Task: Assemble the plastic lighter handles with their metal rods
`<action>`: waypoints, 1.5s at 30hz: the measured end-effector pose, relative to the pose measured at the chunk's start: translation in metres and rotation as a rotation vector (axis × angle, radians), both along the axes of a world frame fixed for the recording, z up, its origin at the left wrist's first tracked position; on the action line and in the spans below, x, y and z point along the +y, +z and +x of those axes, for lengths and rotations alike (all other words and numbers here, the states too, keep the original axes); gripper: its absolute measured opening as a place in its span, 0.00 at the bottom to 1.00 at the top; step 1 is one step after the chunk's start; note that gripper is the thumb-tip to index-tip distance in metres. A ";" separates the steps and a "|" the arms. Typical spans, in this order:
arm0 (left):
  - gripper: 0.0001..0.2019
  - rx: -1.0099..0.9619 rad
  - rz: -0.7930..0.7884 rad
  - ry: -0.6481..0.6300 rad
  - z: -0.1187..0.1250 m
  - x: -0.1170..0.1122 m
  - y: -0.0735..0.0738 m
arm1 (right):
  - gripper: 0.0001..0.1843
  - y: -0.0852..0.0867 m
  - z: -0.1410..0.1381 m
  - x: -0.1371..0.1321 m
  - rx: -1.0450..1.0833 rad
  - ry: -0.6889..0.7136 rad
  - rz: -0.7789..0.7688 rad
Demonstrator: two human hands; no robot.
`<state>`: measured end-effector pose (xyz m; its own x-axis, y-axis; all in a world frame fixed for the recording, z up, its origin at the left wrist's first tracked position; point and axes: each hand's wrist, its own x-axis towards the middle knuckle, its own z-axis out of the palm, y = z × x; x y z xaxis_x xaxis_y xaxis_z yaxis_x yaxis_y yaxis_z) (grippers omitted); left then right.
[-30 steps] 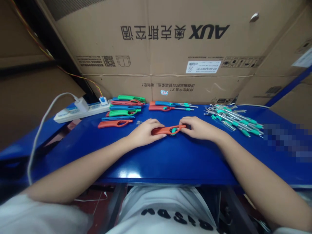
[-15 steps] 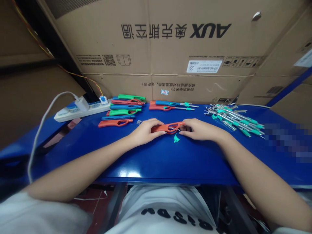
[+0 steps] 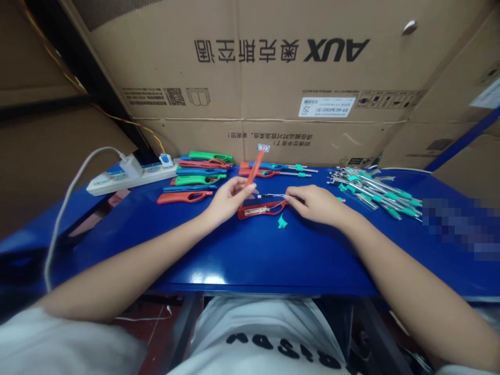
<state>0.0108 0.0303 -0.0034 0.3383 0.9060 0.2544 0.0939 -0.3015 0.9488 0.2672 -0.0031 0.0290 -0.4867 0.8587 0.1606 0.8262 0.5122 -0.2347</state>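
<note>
A white shirt (image 3: pixel 265 359) with black lettering shows at the near edge, before a blue table (image 3: pixel 242 255). On it, the nearest loose part is a teal piece (image 3: pixel 282 222), lying just to the near side of a red shell half (image 3: pixel 269 210). That red half rests between the hands, open side up, with a clear insert (image 3: pixel 254 211) in its left part. The left hand (image 3: pixel 228 200) pinches an orange shell half (image 3: pixel 255 167), tilted up and leaning to the right. The right hand (image 3: pixel 314 203) grasps a thin wired piece (image 3: pixel 267 196), whose black end points left on the red half's far side. Coloured shells (image 3: pixel 197 180) lie in a row to the left, metal tubes (image 3: pixel 375 191) with teal parts in a heap to the right. Farther off, two lighters (image 3: pixel 265 167) lie side by side near an upright cardboard sheet (image 3: pixel 250 83)
</note>
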 end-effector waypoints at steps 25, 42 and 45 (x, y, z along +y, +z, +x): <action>0.14 0.607 0.540 -0.072 -0.007 -0.006 0.005 | 0.17 0.004 0.006 0.001 0.230 0.038 0.021; 0.18 0.207 -0.199 -0.027 -0.012 -0.009 0.038 | 0.21 0.014 0.007 0.003 0.801 0.082 -0.087; 0.20 0.012 -0.473 -0.174 0.007 -0.027 0.029 | 0.15 -0.001 -0.016 -0.006 0.713 0.137 -0.197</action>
<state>0.0178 0.0034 0.0261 0.4948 0.8511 -0.1756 0.0924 0.1494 0.9845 0.2515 -0.0090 0.0285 -0.4268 0.8434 0.3266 0.3717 0.4927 -0.7868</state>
